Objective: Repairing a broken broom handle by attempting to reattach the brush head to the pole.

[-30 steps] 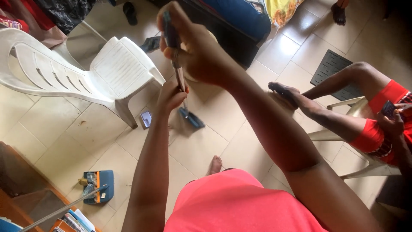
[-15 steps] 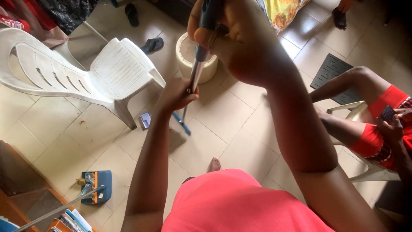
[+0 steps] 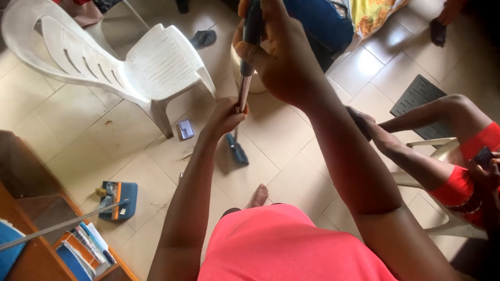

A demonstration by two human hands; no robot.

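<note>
The person stands over a tiled floor point(image 3: 291, 156) with both hands on a long-handled floor tool point(image 3: 244, 91), likely a mop or broom. The right hand point(image 3: 284, 57) is closed around the dark upper grip of the handle, close to the camera. The left hand point(image 3: 225, 117) is wrapped around the metal shaft lower down. The handle runs steeply down to a dark blue head point(image 3: 238, 152), which rests on the floor just ahead of the person's bare foot point(image 3: 258, 196).

The step in hand appears to be a stroke across the tiles in front of the white plastic chair point(image 3: 130, 65). Small bits of debris lie on the floor near a blue dustpan point(image 3: 120, 200) to the left, well apart from the head. A small flat dark object point(image 3: 186, 128) lies beside the chair leg.

Another person's legs point(image 3: 416, 140) sit on a chair to the right, close to the path. Any further stroke would call for both hands to hold firm and for the head to steer clear of the chair leg, the flat object and those legs.
</note>
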